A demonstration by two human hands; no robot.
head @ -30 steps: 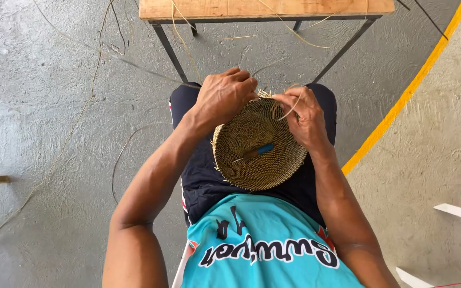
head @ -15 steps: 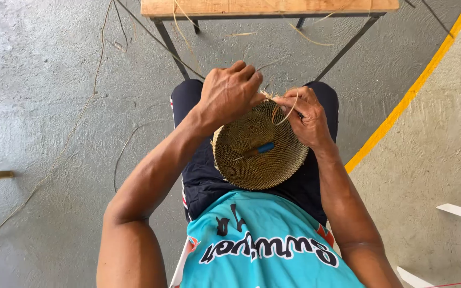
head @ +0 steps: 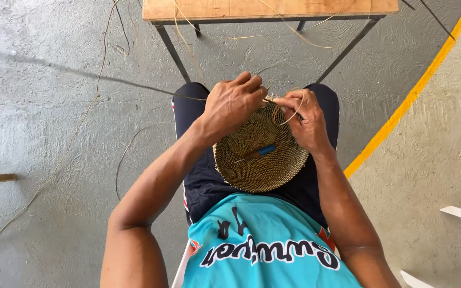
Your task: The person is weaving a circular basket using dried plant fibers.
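At the centre of the frame the round basket (head: 260, 160) is golden tan, its weave a fine, close pattern of tight coiled rows. A tool (head: 257, 153) lying on it has a bright blue handle. The straw strands (head: 286, 114) above it are pale yellow. The shirt (head: 265, 245) at the bottom is turquoise with dark lettering edged in white; the shorts (head: 204, 181) are dark navy. The floor (head: 44, 133) is mottled grey, crossed at the right by a yellow line (head: 412, 96). The surface (head: 268, 8) along the top is light wood on black legs.
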